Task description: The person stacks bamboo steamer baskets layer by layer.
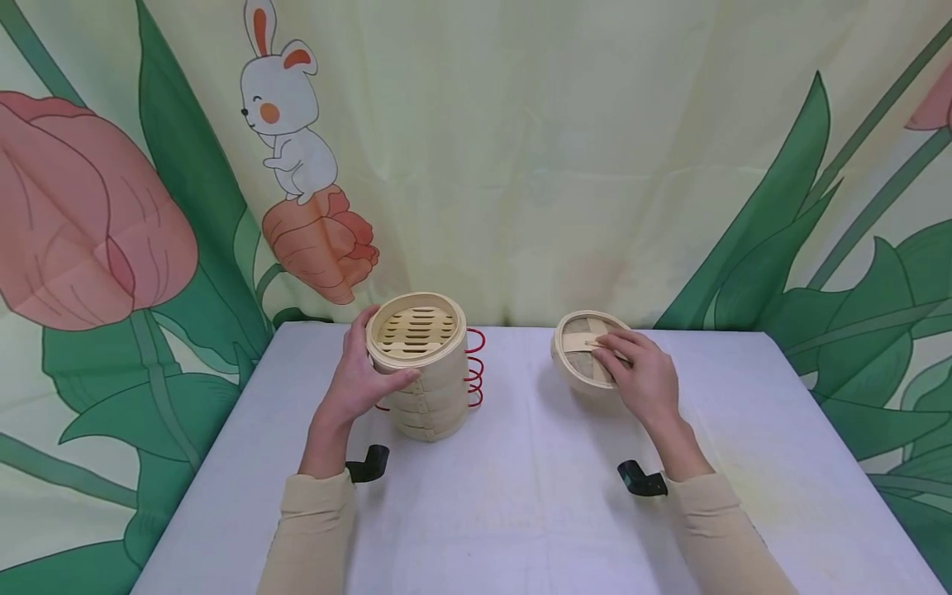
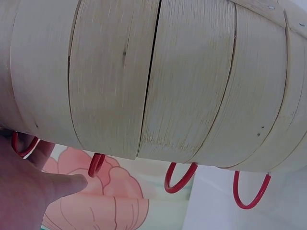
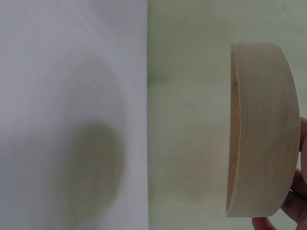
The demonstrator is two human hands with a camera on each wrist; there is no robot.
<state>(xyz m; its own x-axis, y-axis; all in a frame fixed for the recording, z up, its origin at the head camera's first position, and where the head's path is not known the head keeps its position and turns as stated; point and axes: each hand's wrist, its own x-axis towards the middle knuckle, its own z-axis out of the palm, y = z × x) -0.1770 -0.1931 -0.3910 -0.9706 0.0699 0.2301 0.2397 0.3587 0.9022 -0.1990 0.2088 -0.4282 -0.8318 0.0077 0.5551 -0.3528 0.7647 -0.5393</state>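
Note:
A stack of round bamboo steamer baskets stands on the table, its slatted top tier uncovered. My left hand holds the stack near its upper rim, thumb across the front and fingers round the far left side. Red loop handles stick out from the tiers. To the right, my right hand pinches the strap on top of the bamboo steamer lid. In the right wrist view the lid is held up off the table, its shadow falling on the cloth.
A white cloth covers the table, whose back edge meets a printed curtain with a rabbit, tulips and leaves. Black wrist camera mounts stick out inward from both sleeves.

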